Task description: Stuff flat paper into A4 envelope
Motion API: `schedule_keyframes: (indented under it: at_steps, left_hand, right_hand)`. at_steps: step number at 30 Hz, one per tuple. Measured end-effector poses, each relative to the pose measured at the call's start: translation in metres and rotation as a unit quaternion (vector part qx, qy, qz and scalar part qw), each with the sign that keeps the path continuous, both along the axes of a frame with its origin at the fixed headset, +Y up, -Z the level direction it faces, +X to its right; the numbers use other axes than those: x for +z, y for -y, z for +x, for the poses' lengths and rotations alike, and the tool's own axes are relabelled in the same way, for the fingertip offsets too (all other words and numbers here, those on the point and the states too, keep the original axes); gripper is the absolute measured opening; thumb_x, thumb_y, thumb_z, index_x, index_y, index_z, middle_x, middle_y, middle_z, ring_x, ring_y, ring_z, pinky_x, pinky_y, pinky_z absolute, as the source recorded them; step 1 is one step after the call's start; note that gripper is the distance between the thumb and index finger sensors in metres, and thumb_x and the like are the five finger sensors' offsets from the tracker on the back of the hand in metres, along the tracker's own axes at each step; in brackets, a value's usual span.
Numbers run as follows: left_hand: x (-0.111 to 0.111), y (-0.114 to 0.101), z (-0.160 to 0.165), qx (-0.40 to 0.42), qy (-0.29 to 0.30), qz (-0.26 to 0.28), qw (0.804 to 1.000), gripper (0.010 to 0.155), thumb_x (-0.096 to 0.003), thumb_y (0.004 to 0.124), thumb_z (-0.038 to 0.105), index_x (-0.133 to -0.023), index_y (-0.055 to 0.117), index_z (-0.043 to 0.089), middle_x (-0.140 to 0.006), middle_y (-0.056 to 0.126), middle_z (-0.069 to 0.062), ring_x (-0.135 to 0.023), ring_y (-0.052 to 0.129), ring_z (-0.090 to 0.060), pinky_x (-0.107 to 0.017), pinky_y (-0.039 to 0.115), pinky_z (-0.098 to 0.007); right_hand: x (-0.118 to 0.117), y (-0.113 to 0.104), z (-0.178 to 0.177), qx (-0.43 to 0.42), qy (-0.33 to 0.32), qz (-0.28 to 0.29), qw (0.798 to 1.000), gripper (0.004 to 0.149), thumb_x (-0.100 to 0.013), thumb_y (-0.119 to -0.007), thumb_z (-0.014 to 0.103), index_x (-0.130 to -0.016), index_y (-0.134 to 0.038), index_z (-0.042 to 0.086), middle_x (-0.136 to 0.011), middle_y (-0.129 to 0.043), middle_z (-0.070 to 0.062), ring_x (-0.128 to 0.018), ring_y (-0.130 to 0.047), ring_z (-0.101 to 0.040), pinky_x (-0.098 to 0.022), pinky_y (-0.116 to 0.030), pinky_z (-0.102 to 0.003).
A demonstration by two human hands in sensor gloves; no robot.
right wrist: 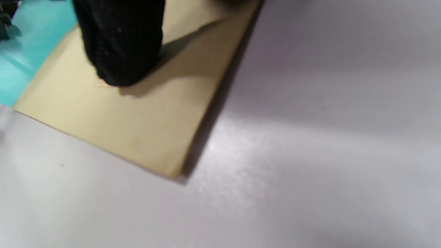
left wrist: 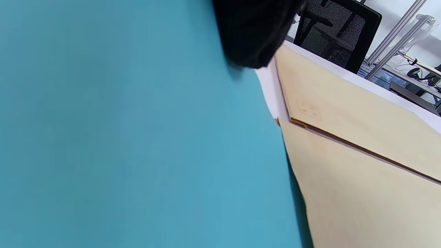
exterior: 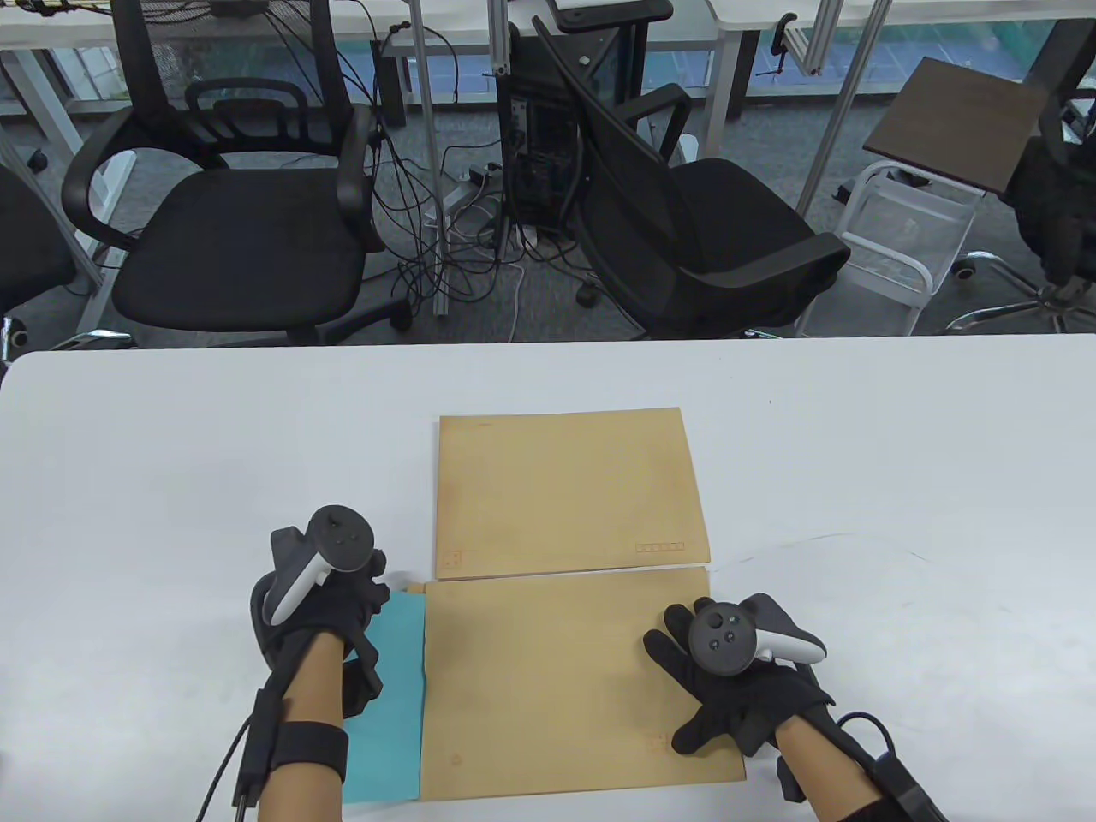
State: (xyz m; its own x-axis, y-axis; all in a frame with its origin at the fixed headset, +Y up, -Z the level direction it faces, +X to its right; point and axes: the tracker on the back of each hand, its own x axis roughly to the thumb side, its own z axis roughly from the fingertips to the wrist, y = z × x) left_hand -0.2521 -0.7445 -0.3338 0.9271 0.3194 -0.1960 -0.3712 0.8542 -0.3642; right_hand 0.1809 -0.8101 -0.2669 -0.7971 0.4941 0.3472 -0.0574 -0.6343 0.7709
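Observation:
Two brown A4 envelopes lie on the white table. A teal sheet of paper sticks out of the left end of the near envelope. My left hand rests on the teal paper by the envelope's mouth. In the left wrist view a gloved fingertip touches the paper next to the near envelope. My right hand lies flat with fingers spread on the envelope's right end. In the right wrist view a finger presses on the envelope.
The second envelope lies just beyond the near one, edges almost touching; it also shows in the left wrist view. A thin cable runs across the table on the right. Office chairs stand past the far edge.

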Motion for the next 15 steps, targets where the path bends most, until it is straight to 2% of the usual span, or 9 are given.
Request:
schedule_keyframes:
  at_steps: [5,9,15]
  left_hand:
    - [0.000,0.003,0.003,0.000,0.003,-0.003,1.000,0.062,-0.0454,0.080,0.028,-0.104,0.067,0.012,-0.089,0.087,-0.018,-0.045,0.103,-0.018,-0.050,0.086,-0.043]
    - [-0.001,0.005,0.007,-0.012,0.008,-0.005,1.000,0.068,-0.0464,0.079,0.029,-0.107,0.056,0.010,-0.099,0.074,-0.024,-0.047,0.102,-0.017,-0.051,0.085,-0.043]
    - [0.000,0.010,0.019,-0.042,0.033,-0.003,0.999,0.071,-0.0480,0.076,0.029,-0.109,0.046,0.008,-0.104,0.059,-0.027,-0.050,0.100,-0.016,-0.052,0.084,-0.043]
  right_hand:
    - [0.000,0.000,0.000,0.000,0.000,0.000,1.000,0.106,-0.048,-0.083,0.042,-0.108,0.001,0.020,-0.101,0.024,-0.012,-0.083,0.032,-0.045,-0.046,0.017,-0.075]
    - [0.000,-0.001,0.000,-0.001,0.000,0.000,1.000,0.106,-0.048,-0.083,0.042,-0.108,0.001,0.020,-0.101,0.024,-0.012,-0.083,0.032,-0.045,-0.046,0.017,-0.075]
    - [0.000,-0.001,0.000,0.000,0.000,0.000,1.000,0.105,-0.048,-0.083,0.042,-0.108,0.001,0.020,-0.101,0.024,-0.012,-0.083,0.032,-0.045,-0.046,0.017,-0.075]
